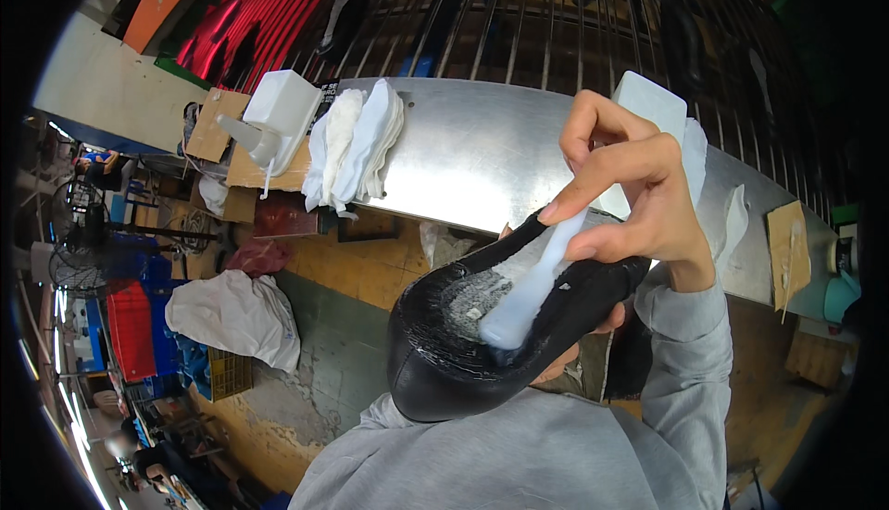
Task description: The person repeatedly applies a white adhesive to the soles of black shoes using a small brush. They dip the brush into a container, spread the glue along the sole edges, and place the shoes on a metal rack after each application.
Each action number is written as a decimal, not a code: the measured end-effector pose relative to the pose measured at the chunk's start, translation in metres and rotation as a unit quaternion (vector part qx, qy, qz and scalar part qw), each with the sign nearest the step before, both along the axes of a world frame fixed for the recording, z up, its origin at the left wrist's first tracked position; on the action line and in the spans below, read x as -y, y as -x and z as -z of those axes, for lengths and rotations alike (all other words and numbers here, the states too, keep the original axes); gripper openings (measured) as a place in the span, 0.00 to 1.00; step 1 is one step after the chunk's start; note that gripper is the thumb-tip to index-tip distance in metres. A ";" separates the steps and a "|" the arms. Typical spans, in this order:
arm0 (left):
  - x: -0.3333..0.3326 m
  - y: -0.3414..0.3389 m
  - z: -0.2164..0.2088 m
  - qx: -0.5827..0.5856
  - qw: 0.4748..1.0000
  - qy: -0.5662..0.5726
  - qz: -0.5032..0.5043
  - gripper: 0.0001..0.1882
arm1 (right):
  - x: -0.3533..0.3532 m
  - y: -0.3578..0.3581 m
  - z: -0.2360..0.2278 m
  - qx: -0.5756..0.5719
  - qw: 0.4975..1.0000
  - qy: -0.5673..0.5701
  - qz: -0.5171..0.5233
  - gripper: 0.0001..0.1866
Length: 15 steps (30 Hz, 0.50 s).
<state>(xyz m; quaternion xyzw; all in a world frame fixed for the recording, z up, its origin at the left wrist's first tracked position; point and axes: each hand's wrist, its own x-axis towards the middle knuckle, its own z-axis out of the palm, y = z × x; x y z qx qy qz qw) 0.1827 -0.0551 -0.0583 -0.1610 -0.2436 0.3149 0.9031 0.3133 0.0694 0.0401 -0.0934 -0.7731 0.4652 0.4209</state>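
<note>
A black shoe upper (444,366) is tilted in front of my chest, its underside facing up. The grey, rough inner sole (472,297) shows, with a whitish wet-looking film along the gathered black edge. My left hand (557,364) holds the shoe from beneath; only parts of its fingers show past the edge, the rest is hidden. In my right hand (639,186), thumb and fingers pinch the handle of a whitish translucent brush (523,302). The brush's broad end touches the underside near the toe.
Beyond the shoe runs a metal bench (454,149) with white cloths (356,153), a white nozzle bottle (282,107), a white container (648,102) and cardboard (787,251). Behind it, a barred rack (519,19) carries dark shoes under red light. A white sack (236,315) lies on the left.
</note>
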 end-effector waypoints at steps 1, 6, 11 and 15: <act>0.003 0.001 0.001 0.011 1.000 -0.002 0.003 0.42 | 0.002 0.002 -0.003 -0.006 1.000 -0.004 0.006 0.18; 0.008 0.003 0.007 0.051 0.998 -0.010 0.020 0.43 | 0.005 0.007 -0.012 0.002 0.999 -0.033 0.042 0.22; -0.001 -0.007 0.013 0.081 0.996 -0.033 0.035 0.44 | 0.000 0.004 -0.008 -0.023 1.000 -0.016 -0.009 0.16; -0.005 -0.015 0.018 0.116 0.990 -0.059 0.054 0.45 | -0.003 0.001 0.001 -0.022 1.000 -0.005 -0.021 0.17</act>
